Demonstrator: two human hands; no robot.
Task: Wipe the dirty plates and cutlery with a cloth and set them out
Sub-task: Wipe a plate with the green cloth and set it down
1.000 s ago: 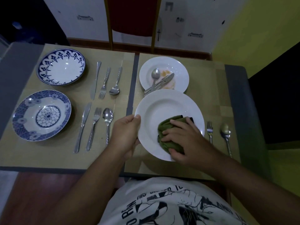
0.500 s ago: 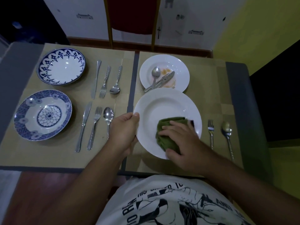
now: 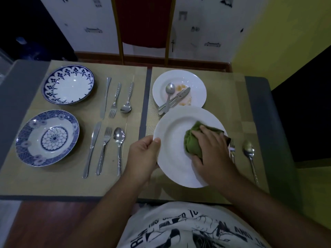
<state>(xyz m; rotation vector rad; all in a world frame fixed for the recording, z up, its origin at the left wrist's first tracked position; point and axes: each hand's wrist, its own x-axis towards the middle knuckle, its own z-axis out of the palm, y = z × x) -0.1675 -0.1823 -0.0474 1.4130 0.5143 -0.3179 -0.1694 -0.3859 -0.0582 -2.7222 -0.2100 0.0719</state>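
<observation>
A large white plate (image 3: pixel 174 140) sits tilted over the right placemat, its left rim gripped by my left hand (image 3: pixel 143 156), thumb on top. My right hand (image 3: pixel 213 151) holds a bunched green cloth (image 3: pixel 192 140) and presses it on the plate's right half. Behind it stands a smaller white plate (image 3: pixel 195 83) with orange smears, carrying a spoon (image 3: pixel 169 93) and a knife (image 3: pixel 177 98). A fork (image 3: pixel 232 151), partly hidden by my right hand, and a spoon (image 3: pixel 249 154) lie right of the big plate.
On the left placemat (image 3: pixel 53 181) stand two blue-patterned plates (image 3: pixel 68 85) (image 3: pixel 47 137), each with a knife, fork and spoon laid beside it. A red-backed chair (image 3: pixel 144 22) stands beyond the table's far edge. The table's near edge runs just before my body.
My right hand has slid the green cloth from the plate's lower middle up toward its right rim. The plate now tilts more. My left hand keeps its grip on the left rim.
</observation>
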